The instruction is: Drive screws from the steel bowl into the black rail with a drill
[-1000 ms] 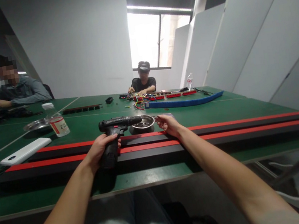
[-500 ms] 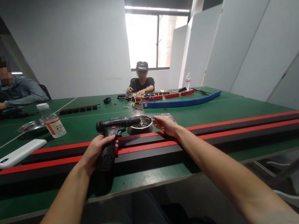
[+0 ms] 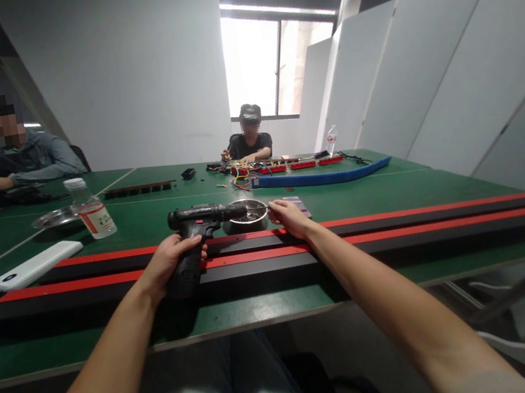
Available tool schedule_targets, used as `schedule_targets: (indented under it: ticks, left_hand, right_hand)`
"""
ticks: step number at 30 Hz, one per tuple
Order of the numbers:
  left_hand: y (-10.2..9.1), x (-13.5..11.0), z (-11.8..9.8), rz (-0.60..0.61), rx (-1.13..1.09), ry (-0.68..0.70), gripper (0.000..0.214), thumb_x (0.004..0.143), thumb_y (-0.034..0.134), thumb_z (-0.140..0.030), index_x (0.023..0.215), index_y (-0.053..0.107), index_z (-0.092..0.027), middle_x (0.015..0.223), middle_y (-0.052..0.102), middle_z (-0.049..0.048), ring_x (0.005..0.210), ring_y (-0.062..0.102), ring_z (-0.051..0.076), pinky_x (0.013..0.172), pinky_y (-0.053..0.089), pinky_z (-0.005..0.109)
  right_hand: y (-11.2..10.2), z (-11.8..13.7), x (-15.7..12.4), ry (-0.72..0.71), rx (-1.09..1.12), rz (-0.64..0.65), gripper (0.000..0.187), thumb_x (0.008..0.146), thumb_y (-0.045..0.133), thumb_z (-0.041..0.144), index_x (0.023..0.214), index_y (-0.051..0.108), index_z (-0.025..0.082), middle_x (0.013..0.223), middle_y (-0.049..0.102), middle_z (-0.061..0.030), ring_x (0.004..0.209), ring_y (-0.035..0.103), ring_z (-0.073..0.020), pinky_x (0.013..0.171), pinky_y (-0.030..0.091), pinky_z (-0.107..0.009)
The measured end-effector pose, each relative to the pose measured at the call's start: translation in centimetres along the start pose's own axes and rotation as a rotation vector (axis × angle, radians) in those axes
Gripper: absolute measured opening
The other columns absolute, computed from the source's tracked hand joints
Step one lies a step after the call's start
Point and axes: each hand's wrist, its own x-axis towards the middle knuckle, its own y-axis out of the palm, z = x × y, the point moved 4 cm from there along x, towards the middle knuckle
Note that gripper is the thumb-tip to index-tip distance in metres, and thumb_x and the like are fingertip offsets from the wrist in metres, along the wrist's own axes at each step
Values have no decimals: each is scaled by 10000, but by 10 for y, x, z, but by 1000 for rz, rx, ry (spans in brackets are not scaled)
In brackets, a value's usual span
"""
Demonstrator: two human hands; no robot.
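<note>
My left hand (image 3: 175,258) is wrapped round the grip of a black cordless drill (image 3: 190,220), which points to the right above two long bars. From its chuck a thin bit (image 3: 259,208) reaches to the fingertips of my right hand (image 3: 290,216). Those fingers are pinched together at the bit's tip; anything small between them is too tiny to make out. Just behind the bit stands a round metal bowl (image 3: 247,226) with small dark pieces in it. Two long black bars with red tops (image 3: 374,236) lie side by side under my hands.
At the left are a white oblong device (image 3: 35,266), a plastic bottle (image 3: 95,214) and a metal dish (image 3: 52,219). A blue strip (image 3: 320,177) and coloured wires (image 3: 240,176) lie farther back. Two people sit across the green table (image 3: 261,307). A purplish item (image 3: 300,205) is beside my right hand.
The view has shifted slightly. Both hands keep nearly the same pose, with the drill in my left hand and my right fingers at the bit's tip.
</note>
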Motion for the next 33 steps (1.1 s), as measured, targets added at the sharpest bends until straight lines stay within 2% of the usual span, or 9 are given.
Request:
schedule_targets:
  ticks: [3, 6, 10, 14, 18, 20, 23, 28, 33]
  left_hand:
    - [0, -1, -1, 30, 44, 52, 271, 742, 825, -292, 877, 691, -99, 762, 734, 119, 597, 701, 186, 532, 589, 256]
    - [-2, -3, -15, 18, 172, 108, 304, 742, 826, -352, 865, 695, -106, 731, 735, 113, 562, 674, 180, 491, 554, 242]
    - [-19, -6, -55, -64, 454, 125, 256, 736, 821, -288, 848, 698, -94, 660, 728, 98, 524, 664, 204, 449, 519, 247]
    - [-35, -9, -104, -46, 773, 201, 247, 743, 828, -183, 932, 742, -50, 779, 765, 69, 605, 684, 158, 507, 505, 173]
    - [-40, -13, -136, -45, 977, 172, 298, 755, 835, -231, 955, 739, -32, 686, 721, 19, 572, 657, 131, 507, 459, 143]
    - [-38, -13, -146, -47, 1063, 112, 358, 765, 822, -283, 1011, 739, -35, 713, 728, 33, 606, 677, 152, 543, 474, 165]
    - [-29, -10, -159, -2, 1139, 74, 522, 728, 822, -413, 1114, 738, -71, 877, 764, 90, 747, 714, 213, 639, 520, 234]
    - [-12, 1, -175, 20, 1261, 115, 581, 669, 812, -512, 1084, 754, -109, 935, 765, 114, 803, 705, 266, 722, 522, 316]
    - [-6, 9, -184, 46, 1365, 183, 619, 677, 829, -505, 1102, 740, -64, 921, 751, 117, 806, 687, 255, 777, 488, 322]
  right_hand:
    - [2, 1, 0, -32, -81, -7, 429, 830, 663, 590, 714, 534, 198, 648, 547, 22, 599, 497, -107, 572, 384, -227]
    - [4, 0, 2, -33, -139, -33, 407, 853, 638, 568, 727, 542, 194, 652, 551, 22, 589, 500, -105, 573, 389, -227]
    - [4, -1, 3, -14, -182, -116, 359, 890, 605, 511, 732, 522, 199, 650, 563, 20, 559, 493, -101, 545, 380, -223]
    - [4, -1, 3, -30, -209, -100, 325, 918, 574, 437, 711, 525, 192, 651, 578, 9, 554, 492, -99, 531, 376, -220]
    - [4, -3, 3, -44, -200, -91, 283, 918, 583, 390, 726, 548, 186, 643, 581, 2, 556, 510, -107, 512, 377, -214]
    - [4, -4, 3, -37, -189, -91, 272, 920, 585, 373, 727, 551, 184, 637, 583, -1, 554, 519, -112, 499, 379, -212]
    - [5, -2, 2, -13, -176, -96, 251, 924, 577, 338, 727, 555, 182, 626, 584, -4, 542, 523, -117, 483, 380, -212]
    - [6, 0, 1, -20, -188, -91, 242, 927, 568, 301, 719, 555, 179, 630, 589, -1, 538, 521, -108, 494, 378, -209]
    - [7, 0, 1, -11, -165, -79, 232, 924, 569, 280, 716, 543, 180, 644, 594, 3, 562, 524, -107, 537, 403, -214]
